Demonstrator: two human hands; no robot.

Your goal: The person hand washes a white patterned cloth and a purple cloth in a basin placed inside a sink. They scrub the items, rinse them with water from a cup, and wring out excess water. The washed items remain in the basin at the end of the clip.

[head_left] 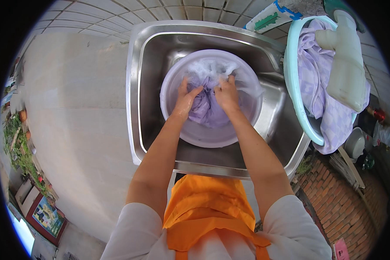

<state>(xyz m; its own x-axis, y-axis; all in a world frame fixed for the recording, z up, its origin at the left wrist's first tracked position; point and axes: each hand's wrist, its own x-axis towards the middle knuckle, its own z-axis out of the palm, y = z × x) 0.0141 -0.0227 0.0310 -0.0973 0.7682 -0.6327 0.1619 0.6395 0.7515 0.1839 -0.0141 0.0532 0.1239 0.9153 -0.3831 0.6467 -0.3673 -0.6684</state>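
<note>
A lilac plastic basin [214,142] with sudsy water stands inside a stainless steel sink [211,169]. Purple cloth [211,113] lies wet in its middle, partly under water. My left hand [186,99] is on the cloth's left side, thumb over a fold, fingertips hidden in the water and cloth. On the cloth's other side, my right hand [227,92] grips a fold between thumb and curled fingers. White foam [211,66] gathers along the basin's far side, beyond both hands.
At the right, a light-blue basin [294,87] holds purple checked cloth [334,120] that hangs over its rim. A whitish plastic pipe fitting [347,71] juts in above it. A tiled wall [162,13] runs behind the sink. Below right are a broom [344,169] and brick paving [328,198].
</note>
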